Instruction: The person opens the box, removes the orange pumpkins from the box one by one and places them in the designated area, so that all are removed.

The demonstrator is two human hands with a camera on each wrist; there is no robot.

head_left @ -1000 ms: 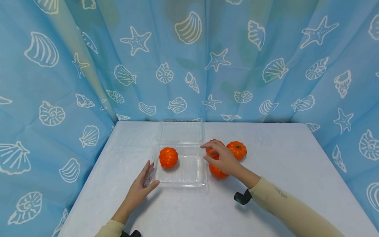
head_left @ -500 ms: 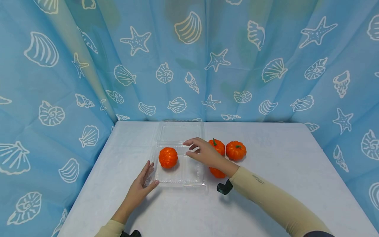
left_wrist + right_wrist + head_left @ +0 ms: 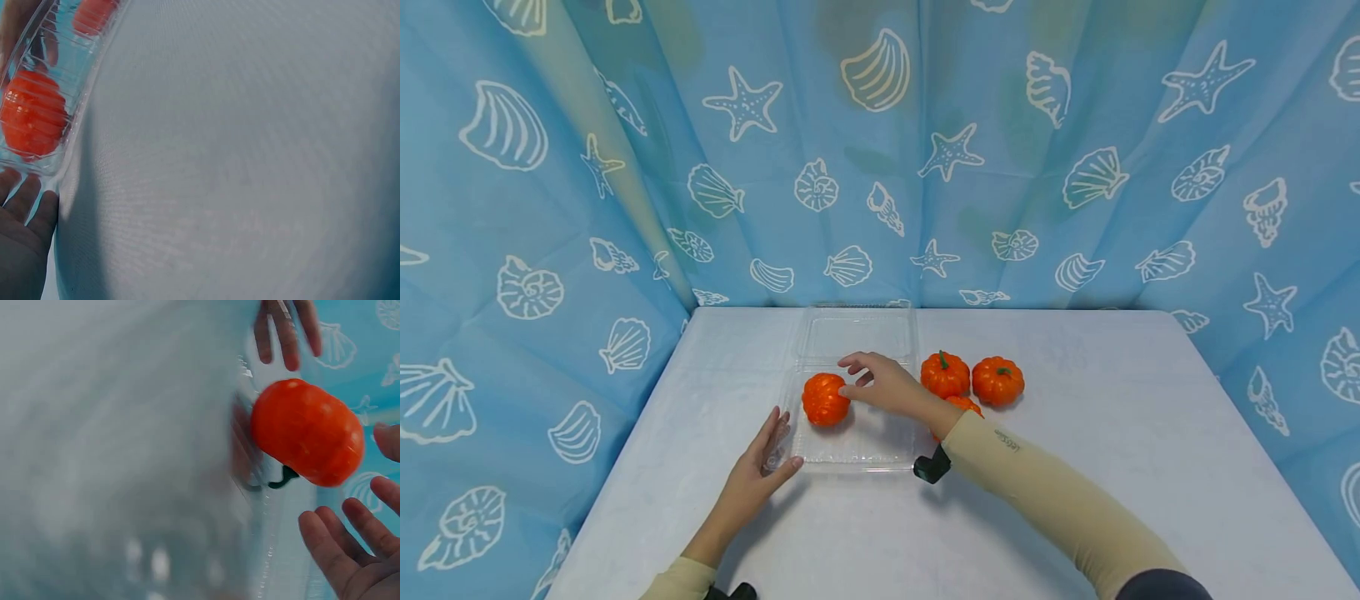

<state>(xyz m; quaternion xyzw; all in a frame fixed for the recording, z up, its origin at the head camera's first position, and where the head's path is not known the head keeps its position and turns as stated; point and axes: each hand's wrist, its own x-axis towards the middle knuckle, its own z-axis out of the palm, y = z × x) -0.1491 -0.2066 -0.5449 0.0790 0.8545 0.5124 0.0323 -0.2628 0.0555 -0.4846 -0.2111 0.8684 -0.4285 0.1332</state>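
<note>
A small orange pumpkin (image 3: 825,400) lies in the left part of a clear plastic clamshell box (image 3: 857,454), whose lid (image 3: 857,333) is laid back. My left hand (image 3: 752,471) rests at the box's left side, fingers extended along its wall; the left wrist view shows the fingertips by the rim. Over the box, my right hand (image 3: 887,385) reaches to the pumpkin's right side, thumb near its skin. In the right wrist view, those fingers (image 3: 331,544) are spread and apart from the pumpkin (image 3: 306,432), whose dark green stem points sideways.
Right of the box stand more orange pumpkins: one at the back (image 3: 945,373), one farther right (image 3: 997,382), and one (image 3: 965,405) partly hidden by my right forearm. A white cloth covers the table (image 3: 1075,467). A blue shell-print curtain (image 3: 970,192) hangs behind.
My right hand has moved left from above the pumpkins on the table to beside the one in the box. The left hand and the box have stayed put.
</note>
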